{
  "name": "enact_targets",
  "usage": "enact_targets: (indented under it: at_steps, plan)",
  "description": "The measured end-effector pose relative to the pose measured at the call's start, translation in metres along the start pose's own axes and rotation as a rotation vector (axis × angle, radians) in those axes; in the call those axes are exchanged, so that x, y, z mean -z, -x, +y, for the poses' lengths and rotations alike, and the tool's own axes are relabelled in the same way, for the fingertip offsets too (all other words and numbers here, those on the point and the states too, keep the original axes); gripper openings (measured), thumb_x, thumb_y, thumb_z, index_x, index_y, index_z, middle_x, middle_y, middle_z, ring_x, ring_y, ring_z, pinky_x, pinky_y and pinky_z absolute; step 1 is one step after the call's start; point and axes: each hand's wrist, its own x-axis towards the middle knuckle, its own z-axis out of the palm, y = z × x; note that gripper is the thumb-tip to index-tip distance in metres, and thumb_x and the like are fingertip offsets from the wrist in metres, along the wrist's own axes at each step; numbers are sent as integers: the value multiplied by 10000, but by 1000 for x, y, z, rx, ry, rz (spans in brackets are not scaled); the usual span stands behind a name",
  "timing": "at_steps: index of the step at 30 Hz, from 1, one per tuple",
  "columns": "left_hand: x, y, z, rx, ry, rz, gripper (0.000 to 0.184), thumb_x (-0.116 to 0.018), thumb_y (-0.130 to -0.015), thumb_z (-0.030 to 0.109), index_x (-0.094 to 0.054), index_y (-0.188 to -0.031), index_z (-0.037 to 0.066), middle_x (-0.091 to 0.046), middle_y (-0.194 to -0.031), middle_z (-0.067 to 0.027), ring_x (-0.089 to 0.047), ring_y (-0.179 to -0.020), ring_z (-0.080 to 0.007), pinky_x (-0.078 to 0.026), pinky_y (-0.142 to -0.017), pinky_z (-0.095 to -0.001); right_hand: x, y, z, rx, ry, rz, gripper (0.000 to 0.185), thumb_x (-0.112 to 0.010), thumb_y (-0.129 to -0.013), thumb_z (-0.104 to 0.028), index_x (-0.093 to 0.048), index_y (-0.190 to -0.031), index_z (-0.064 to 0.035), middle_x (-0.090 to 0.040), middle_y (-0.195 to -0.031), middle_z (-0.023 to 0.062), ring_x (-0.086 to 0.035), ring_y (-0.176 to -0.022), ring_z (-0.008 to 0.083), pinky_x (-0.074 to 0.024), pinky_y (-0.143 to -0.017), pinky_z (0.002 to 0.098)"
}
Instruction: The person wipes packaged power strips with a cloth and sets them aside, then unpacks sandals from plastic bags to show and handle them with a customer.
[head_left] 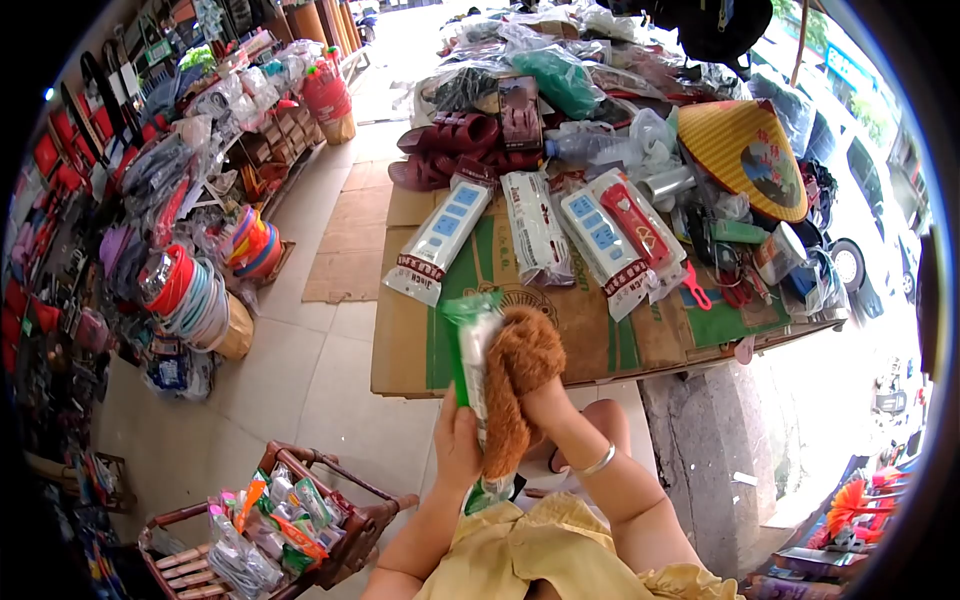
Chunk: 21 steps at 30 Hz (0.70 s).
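A green and white plastic packet is upright in front of my body, with my left hand closed on its left side. Against the packet's right side lies a brown fluffy cloth, and my right hand is closed on it. The cloth hangs down along the packet and covers part of it. Beyond my hands, on the cardboard-covered table, lie a packaged power strip, a white packet, another packaged power strip and a red packaged one.
Maroon sandals, plastic bags and a yellow conical hat are farther back on the table. A bamboo chair with small packets stands at the lower left. Goods and stacked buckets line the left side.
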Motion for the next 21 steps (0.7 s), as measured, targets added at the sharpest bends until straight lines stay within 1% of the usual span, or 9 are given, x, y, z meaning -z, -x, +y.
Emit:
enact_targets:
  at_steps: [2,6,8,9,11,12,15,16,21]
  plan:
    - [2,-12,7,19,-3,49,445,-376,-916,243,-419,-1256,-41,-524,-1172,-122,-503,-1028,-183,-383,-884,-295,-5,14,9,-33,6,-38,192,-561,-813,-9,-547,-1004,-30,-476,-1115,133,-485,-970,270,-408,-847,308]
    - [9,-33,11,89,124,114,413,-325,-913,204,-433,-1227,-42,-529,-1148,-123,-506,-1032,-187,-384,-891,-293,-11,37,-2,123,303,-115,314,-563,-817,-23,-492,-1123,-10,-464,-1146,127,-470,-1031,234,-389,-893,321]
    - [10,-41,6,114,222,165,391,-298,-921,184,-434,-1212,-39,-535,-1122,-121,-521,-1006,-180,-402,-876,-299,-16,43,-14,-131,-36,-100,399,-593,-810,-42,-450,-1178,18,-492,-1153,104,-465,-1058,176,-377,-918,299]
    - [12,-45,1,115,221,169,391,-298,-921,184,-434,-1212,-39,-535,-1122,-121,-521,-1006,-180,-402,-876,-299,-16,45,-12,-134,-37,-103,399,-593,-810,-42,-450,-1178,18,-492,-1153,104,-465,-1058,176,-377,-918,299]
    - [17,-54,-12,134,246,194,422,-242,-948,280,-427,-1170,-27,-578,-992,-164,-609,-840,-238,-495,-741,-342,-15,53,-4,-24,261,-124,442,-607,-799,-37,-433,-1201,17,-483,-1181,106,-454,-1089,184,-364,-944,309]
    - [14,-57,-16,138,257,237,417,-234,-947,292,-421,-1166,-9,-589,-944,-175,-625,-762,-252,-517,-667,-344,-14,60,9,-67,107,-80,532,-649,-767,-31,-400,-1236,9,-462,-1219,104,-441,-1117,182,-349,-968,310]
    - [8,-56,-3,200,365,204,426,-243,-947,326,-423,-1171,12,-590,-925,-159,-620,-764,-230,-513,-655,-337,-8,59,7,33,211,-141,608,-680,-738,-21,-372,-1262,0,-448,-1237,97,-430,-1133,183,-336,-984,311]
    - [9,-58,-1,205,356,215,426,-243,-947,326,-423,-1171,12,-590,-925,-159,-620,-764,-230,-513,-655,-337,-8,58,10,19,171,-148,637,-693,-723,-90,-368,-1262,6,-437,-1224,142,-439,-1122,242,-327,-978,340]
    - [12,-68,18,284,563,167,495,-274,-931,417,-424,-1187,20,-582,-962,-126,-594,-711,-196,-511,-608,-317,-10,56,-1,2,241,-271,601,-675,-740,-84,-379,-1256,0,-448,-1220,138,-442,-1122,232,-325,-984,339]
